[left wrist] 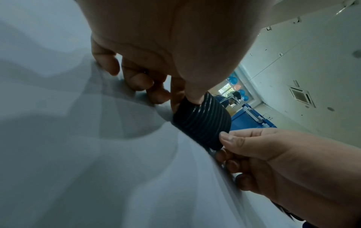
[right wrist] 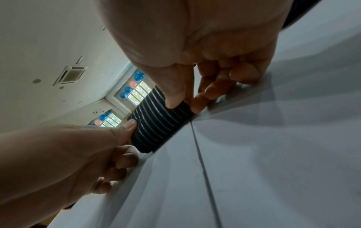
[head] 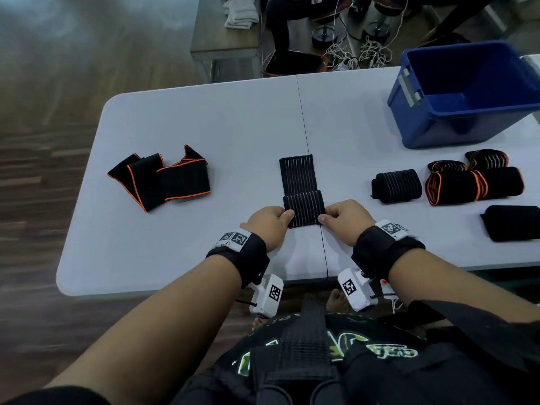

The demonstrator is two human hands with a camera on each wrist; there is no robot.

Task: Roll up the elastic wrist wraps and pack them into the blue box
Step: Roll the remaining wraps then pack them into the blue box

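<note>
A black wrist wrap with thin white stripes (head: 297, 173) lies flat at the table's middle, and its near end is rolled into a short roll (head: 304, 207). My left hand (head: 287, 216) pinches the roll's left end, thumb on top. My right hand (head: 324, 218) pinches the right end the same way. The left wrist view shows the roll (left wrist: 203, 123) between my left hand (left wrist: 183, 103) and my right thumb. In the right wrist view my right hand (right wrist: 183, 104) holds the roll (right wrist: 156, 121). The blue box (head: 432, 124) stands open at the far right.
Several rolled wraps (head: 396, 185), some with orange trim (head: 467, 185), lie at the right in front of the box, and a plain black one (head: 511, 222) lies nearer. Unrolled orange-trimmed wraps (head: 163, 176) lie on the left. The white table (head: 204, 118) has a centre seam.
</note>
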